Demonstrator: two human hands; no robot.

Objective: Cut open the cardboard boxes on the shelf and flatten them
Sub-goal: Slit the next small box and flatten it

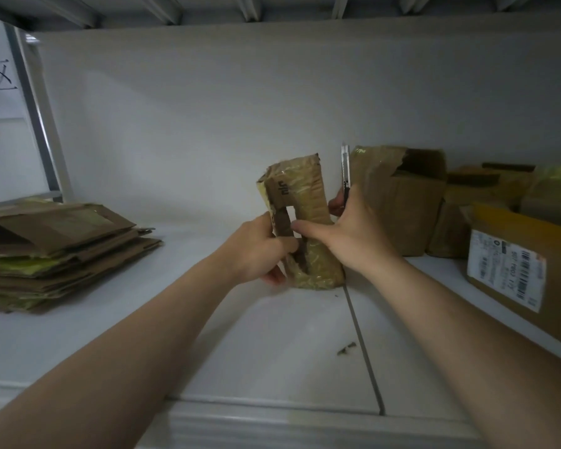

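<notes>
1. Right of the flattened stack [46, 247], the left hand [256, 251] is gripping a flap of the taped box [305, 196].
2. The right hand [353, 228], clutching a knife [345, 170], is apparently thumb-pressing it flatter.
3. Next: collapsing it fully.

Both bare forearms are extending forward and converging toward the centre. The left hand [256, 251] is gripping the left edge of a small box [308, 196], fingers curled round it. The right hand [353, 228] is holding a utility knife [345, 170] upright, its thumb pressing against the box.
</notes>
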